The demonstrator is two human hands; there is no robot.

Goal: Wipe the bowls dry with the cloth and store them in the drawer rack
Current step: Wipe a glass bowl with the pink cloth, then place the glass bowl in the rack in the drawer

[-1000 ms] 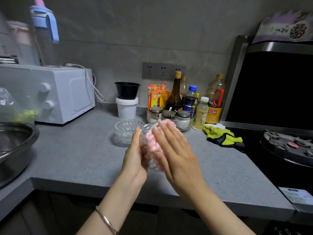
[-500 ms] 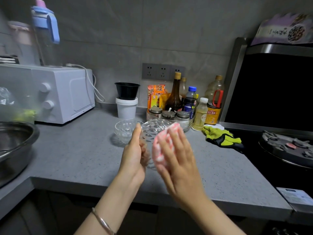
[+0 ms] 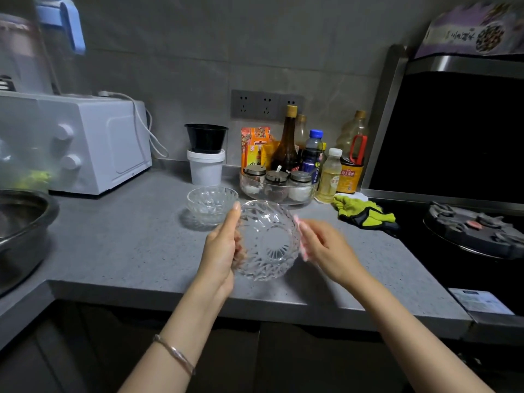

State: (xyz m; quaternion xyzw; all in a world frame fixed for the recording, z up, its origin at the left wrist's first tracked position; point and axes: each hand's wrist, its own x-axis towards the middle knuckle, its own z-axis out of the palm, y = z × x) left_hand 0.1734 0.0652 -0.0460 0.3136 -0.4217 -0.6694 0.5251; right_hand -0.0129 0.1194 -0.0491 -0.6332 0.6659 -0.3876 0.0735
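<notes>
Cut-glass bowl (image 3: 268, 242) – tipped on its side, mouth turned up toward the camera – hangs above the front edge of the grey countertop (image 3: 127, 245). At the bowl's left rim the left hand (image 3: 221, 251) grips it, thumb along the edge and fingers curled behind the wall. At the bowl's right rim sits the right hand (image 3: 326, 251), blurred; a sliver of pink cloth (image 3: 301, 239) shows between its fingers and the glass, but I cannot tell whether they clasp it or only press it. Behind the bowl and to its left, a second bowl (image 3: 212, 204) stands upright on the counter. Behind and to its right lie green gloves (image 3: 363, 212).
</notes>
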